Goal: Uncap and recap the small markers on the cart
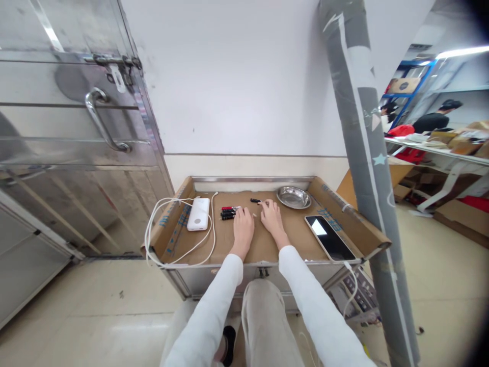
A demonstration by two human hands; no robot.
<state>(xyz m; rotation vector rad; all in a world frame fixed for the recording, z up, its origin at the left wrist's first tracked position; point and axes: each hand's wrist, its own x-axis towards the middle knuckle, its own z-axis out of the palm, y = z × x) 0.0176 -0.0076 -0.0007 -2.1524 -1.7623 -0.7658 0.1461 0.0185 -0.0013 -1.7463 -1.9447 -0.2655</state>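
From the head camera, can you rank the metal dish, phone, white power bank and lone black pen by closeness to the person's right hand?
1. Lone black pen, at the right hand's fingertips.
2. Metal dish, just beyond, to the right.
3. Phone, farther right, toward the person.
4. White power bank, far left, beyond the left hand.

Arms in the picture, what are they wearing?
Long white sleeves cover both arms, the left sleeve and the right sleeve, down to the wrists. The left hand and the right hand are bare: no gloves, and no watch or ring shows.
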